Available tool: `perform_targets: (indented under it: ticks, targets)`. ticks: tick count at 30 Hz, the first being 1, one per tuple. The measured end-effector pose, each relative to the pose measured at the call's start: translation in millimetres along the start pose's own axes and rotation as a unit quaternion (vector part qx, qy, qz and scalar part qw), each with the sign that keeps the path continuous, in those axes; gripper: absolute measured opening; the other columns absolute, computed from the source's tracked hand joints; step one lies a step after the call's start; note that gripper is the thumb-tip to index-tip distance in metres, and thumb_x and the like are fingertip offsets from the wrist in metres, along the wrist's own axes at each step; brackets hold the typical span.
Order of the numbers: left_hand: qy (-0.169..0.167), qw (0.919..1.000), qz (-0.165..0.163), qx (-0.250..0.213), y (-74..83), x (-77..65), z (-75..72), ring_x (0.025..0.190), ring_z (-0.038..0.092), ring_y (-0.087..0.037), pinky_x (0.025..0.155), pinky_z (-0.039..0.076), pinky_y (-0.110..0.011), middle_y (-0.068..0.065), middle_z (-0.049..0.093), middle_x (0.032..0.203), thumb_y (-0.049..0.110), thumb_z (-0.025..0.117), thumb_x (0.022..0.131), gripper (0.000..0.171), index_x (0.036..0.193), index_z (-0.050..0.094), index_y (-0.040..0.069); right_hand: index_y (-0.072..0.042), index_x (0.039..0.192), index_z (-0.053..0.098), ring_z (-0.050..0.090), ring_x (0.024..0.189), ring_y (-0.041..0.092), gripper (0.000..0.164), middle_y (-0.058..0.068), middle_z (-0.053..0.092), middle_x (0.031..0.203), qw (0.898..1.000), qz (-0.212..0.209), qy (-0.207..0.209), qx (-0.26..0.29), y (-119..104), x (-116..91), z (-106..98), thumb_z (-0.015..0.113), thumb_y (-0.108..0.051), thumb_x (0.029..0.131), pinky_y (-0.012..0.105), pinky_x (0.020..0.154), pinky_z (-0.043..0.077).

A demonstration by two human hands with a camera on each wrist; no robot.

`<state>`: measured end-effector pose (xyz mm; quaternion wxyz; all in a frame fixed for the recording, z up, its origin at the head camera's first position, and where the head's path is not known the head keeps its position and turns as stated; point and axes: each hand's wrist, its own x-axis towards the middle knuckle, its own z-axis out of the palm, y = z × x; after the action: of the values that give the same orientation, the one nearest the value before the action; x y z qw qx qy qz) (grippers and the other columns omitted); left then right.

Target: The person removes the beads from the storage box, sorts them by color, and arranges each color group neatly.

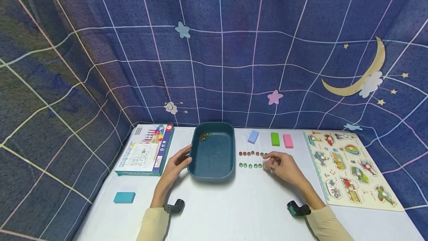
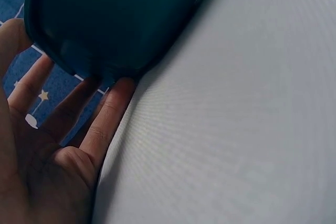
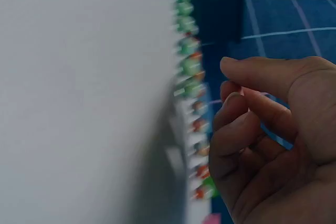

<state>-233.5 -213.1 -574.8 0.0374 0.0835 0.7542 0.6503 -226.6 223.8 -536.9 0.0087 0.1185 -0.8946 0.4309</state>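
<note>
My left hand (image 1: 176, 164) rests at the left side of a dark teal plastic tub (image 1: 214, 177), its extended fingers and thumb touching the outer wall near the rim. In the left wrist view the fingers (image 2: 113, 111) lie fairly straight against the tub's wall. Several red and green marbles (image 1: 205, 137) sit in the tub's far left corner. Right of the tub run two rows, reddish marbles (image 1: 252, 153) behind and green marbles (image 1: 250, 166) in front. My right hand (image 1: 282, 164) hovers at their right end, fingers loosely bent; nothing shows between thumb and fingertips in the right wrist view.
Behind the rows lie a blue block (image 1: 253, 137), a green block (image 1: 275, 139) and a pink block (image 1: 288, 141). A picture puzzle board (image 1: 347, 166) is at the right. At the left are a flat printed box (image 1: 143, 151) and a teal block (image 1: 124, 197). A patterned curtain (image 1: 207, 55) hangs behind.
</note>
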Motion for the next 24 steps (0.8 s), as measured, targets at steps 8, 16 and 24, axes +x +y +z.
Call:
perform_targets:
  ticks: [8,16,24]
  targets:
    - [-0.001,0.9999,0.011,-0.003,-0.8,-1.3,-2.9,0.148,0.051,-0.044,0.102,0.054,-0.018,-0.018,0.050,0.163,0.020,0.065,0.105,0.054,0.158,0.051,0.017,0.006,0.120,0.072,0.049,0.053,0.005,0.031,-0.002,0.066,0.078,0.987,0.002,-0.036,0.157,-60.0,62.4,14.0,0.077,-0.015,0.097,0.022,0.049,0.041]
    - [-0.001,1.0000,0.008,-0.004,-2.1,-2.5,-3.3,0.146,0.052,-0.045,0.100,0.057,-0.021,-0.020,0.051,0.162,0.018,0.065,0.106,0.054,0.158,0.051,0.014,-0.002,0.124,0.074,0.061,0.067,0.017,0.031,0.008,0.077,0.094,0.976,-0.003,-0.091,0.198,-120.6,133.3,68.9,0.075,-0.021,0.100,0.040,0.062,0.056]
    - [-0.004,0.9999,0.013,-0.006,-2.2,1.6,-0.5,0.145,0.053,-0.045,0.100,0.057,-0.022,-0.020,0.052,0.161,0.017,0.064,0.106,0.053,0.157,0.052,0.014,0.000,0.112,0.079,0.068,0.061,0.025,0.020,0.021,0.076,0.083,0.988,0.035,-0.103,0.107,-119.5,164.5,123.9,0.079,-0.005,0.093,0.037,0.059,0.062]
